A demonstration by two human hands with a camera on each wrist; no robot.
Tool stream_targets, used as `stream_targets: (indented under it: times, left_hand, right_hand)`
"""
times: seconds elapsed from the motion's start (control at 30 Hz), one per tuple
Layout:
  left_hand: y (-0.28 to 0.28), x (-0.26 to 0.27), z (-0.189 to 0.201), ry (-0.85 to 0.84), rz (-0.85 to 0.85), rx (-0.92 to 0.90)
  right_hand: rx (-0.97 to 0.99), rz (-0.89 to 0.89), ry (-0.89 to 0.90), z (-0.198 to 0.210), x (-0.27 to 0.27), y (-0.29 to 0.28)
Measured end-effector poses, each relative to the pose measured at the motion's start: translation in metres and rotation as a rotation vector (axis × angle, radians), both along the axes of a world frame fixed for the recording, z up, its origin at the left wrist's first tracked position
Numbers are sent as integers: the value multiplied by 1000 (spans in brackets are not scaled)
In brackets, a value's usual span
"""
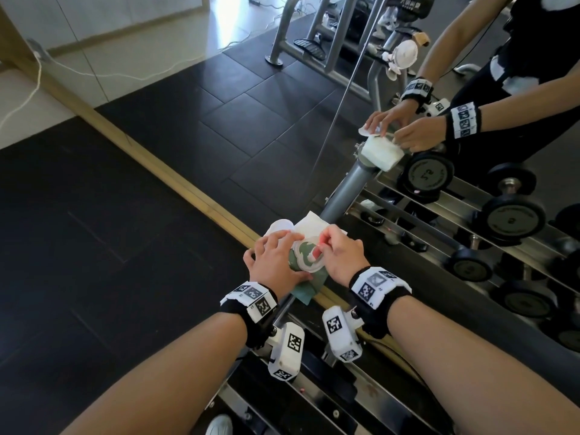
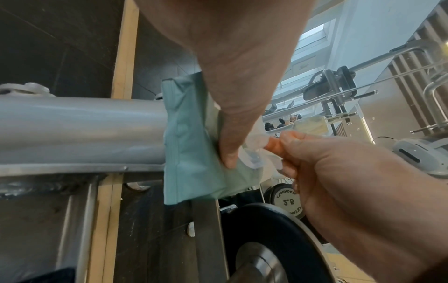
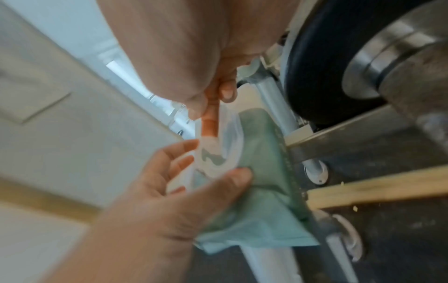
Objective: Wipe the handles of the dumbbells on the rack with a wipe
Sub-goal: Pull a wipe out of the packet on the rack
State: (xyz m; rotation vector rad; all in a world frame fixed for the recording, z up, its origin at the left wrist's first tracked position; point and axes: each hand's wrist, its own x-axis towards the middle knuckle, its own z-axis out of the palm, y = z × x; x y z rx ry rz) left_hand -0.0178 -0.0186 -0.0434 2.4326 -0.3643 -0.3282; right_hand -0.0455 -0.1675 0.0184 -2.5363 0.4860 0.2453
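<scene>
Black rubber floor tiles (image 1: pixel 103 252) spread out to the left of both hands, and a pale wooden strip (image 1: pixel 175 177) runs along the foot of a wall mirror (image 1: pixel 314 98) just beyond the fingertips. The soft green wipe pack (image 1: pixel 306 277) lies on the end of the grey metal tube of the dumbbell rack (image 2: pixel 80 130), directly under the hands. The left hand (image 1: pixel 276 259) holds the pack down, thumb and fingers curled around its edges. The right hand (image 1: pixel 340 251) pinches the orange-red pull tab (image 3: pixel 210 122) of the pack's clear seal flap between thumb and forefinger. A white tissue (image 1: pixel 310 222) pokes out just beyond the pack. Black round-headed dumbbells (image 1: pixel 470 265) sit on the rack's rails to the right of the right hand, repeated in the mirror together with grey gym machine frames.
</scene>
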Motion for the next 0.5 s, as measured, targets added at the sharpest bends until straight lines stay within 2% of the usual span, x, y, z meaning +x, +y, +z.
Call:
stream_targets:
  times: [0.1, 0.2, 0.4, 0.5]
  left_hand:
    - [-2, 0, 1, 18, -5, -8]
    - [-3, 2, 3, 38, -6, -7]
    - [-5, 1, 1, 7, 15, 21]
    - [-5, 1, 2, -3, 24, 48]
  right_hand:
    - [69, -31, 57, 7, 6, -4]
    - [53, -6, 122, 9, 5, -1]
    - [116, -83, 50, 8, 0, 4]
    - [159, -45, -6, 15, -2, -1]
